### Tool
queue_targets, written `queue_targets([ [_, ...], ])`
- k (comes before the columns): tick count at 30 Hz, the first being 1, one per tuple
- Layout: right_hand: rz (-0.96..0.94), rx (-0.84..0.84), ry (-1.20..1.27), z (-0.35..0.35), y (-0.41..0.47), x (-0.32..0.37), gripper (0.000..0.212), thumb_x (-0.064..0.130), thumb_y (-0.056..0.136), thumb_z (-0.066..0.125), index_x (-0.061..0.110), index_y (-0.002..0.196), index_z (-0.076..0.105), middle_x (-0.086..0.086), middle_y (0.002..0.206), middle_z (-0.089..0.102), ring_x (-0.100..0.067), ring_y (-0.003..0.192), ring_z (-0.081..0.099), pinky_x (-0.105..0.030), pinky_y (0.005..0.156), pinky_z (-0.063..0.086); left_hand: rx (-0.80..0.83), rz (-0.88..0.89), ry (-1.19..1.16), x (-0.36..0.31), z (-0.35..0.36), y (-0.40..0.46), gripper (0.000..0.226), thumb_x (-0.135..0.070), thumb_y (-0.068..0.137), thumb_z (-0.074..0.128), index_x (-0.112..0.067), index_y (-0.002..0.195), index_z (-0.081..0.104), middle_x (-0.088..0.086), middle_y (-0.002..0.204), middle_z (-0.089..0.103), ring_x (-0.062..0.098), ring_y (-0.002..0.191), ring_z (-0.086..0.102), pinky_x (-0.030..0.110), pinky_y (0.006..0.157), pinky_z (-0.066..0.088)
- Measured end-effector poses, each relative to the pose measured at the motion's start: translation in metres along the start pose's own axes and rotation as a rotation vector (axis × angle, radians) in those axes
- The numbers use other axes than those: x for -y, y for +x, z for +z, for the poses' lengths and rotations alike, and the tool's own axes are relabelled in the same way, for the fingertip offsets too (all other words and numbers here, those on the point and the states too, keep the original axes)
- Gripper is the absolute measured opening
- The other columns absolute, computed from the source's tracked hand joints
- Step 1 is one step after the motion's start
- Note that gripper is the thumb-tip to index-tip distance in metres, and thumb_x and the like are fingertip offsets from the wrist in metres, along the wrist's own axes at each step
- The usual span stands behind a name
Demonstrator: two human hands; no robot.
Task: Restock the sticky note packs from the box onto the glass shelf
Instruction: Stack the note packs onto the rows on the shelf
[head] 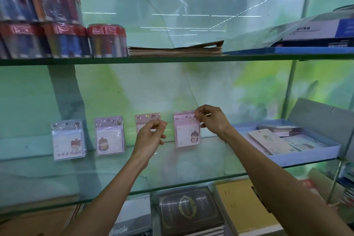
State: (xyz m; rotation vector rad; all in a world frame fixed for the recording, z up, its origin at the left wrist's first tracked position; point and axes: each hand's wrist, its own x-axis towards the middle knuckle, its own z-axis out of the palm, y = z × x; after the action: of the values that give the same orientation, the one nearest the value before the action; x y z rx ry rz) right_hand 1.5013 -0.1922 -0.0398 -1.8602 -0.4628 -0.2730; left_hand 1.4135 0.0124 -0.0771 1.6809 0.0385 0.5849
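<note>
Four sticky note packs stand in a row against the back wall on the middle glass shelf [57,174], across the centre of the frame. The leftmost pack [68,139] is bluish; beside it stands a pink pack [109,136]. The third pack [146,120] is partly hidden behind the left hand [150,137], whose fingers are curled with thumb and fingertips close together near the pack's front; I cannot tell whether they touch it or hold anything. The right hand [211,119] pinches the upper right corner of the fourth pack [187,131], a pink one with a cartoon girl on it, which stands upright on the glass.

At the right edge of the frame, on the same shelf, sits an open blue box [304,156] with its grey lid [323,119] tilted up behind it; flat packets and cards lie inside.

On the upper shelf, in the upper left of the frame, stand wrapped bundles of red-capped tubes [57,21], stacked two high. Just right of them lies a flat pile of brown paper [175,50], and in the upper right a blue and white carton [321,32].

Below the glass, along the bottom of the frame, lie a dark book with a gold emblem [186,209] and a yellow pad [247,209].
</note>
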Motion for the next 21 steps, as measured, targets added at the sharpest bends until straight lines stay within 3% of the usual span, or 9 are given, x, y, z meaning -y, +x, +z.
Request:
queue_targets([
  [6,0.014,-0.067,-0.024,0.008,0.012,-0.009,0.006,0.010,0.090,0.062,0.014,0.090,0.068,0.000,0.076,0.062,-0.013,0.069,0.059,-0.024,0.056,0.056,-0.021,0.027,0.008,0.000,-0.004,0.001,0.013,-0.021,0.095,0.059,-0.016,0.094,0.071,-0.005,0.090,0.067,0.010,0.065,0.062,0.030,0.064,0.055],
  [12,0.006,-0.105,-0.063,0.000,0.007,-0.008,0.017,0.021,0.088,0.067,0.015,0.104,0.065,-0.002,0.079,0.060,-0.018,0.067,0.059,-0.034,0.064,0.060,0.006,0.020,-0.007,0.003,0.005,0.002,0.013,-0.018,0.095,0.058,-0.016,0.093,0.070,-0.002,0.089,0.067,0.014,0.067,0.064,0.033,0.064,0.055],
  [15,-0.010,-0.152,-0.124,-0.022,0.001,-0.010,0.015,0.025,0.086,0.067,0.019,0.100,0.066,0.001,0.078,0.063,-0.019,0.068,0.062,-0.039,0.072,0.059,0.034,0.013,-0.020,0.003,0.021,-0.001,0.012,-0.017,0.095,0.057,-0.015,0.095,0.069,-0.001,0.091,0.068,0.015,0.068,0.064,0.032,0.064,0.054],
  [21,-0.008,-0.186,-0.489,-0.091,-0.024,-0.027,0.018,0.024,0.087,0.066,0.014,0.102,0.069,-0.002,0.098,0.070,-0.014,0.079,0.059,-0.020,0.070,0.036,0.151,0.004,-0.074,0.003,0.075,-0.008,0.012,-0.015,0.095,0.058,-0.010,0.095,0.069,0.004,0.084,0.067,0.018,0.067,0.061,0.032,0.061,0.052],
])
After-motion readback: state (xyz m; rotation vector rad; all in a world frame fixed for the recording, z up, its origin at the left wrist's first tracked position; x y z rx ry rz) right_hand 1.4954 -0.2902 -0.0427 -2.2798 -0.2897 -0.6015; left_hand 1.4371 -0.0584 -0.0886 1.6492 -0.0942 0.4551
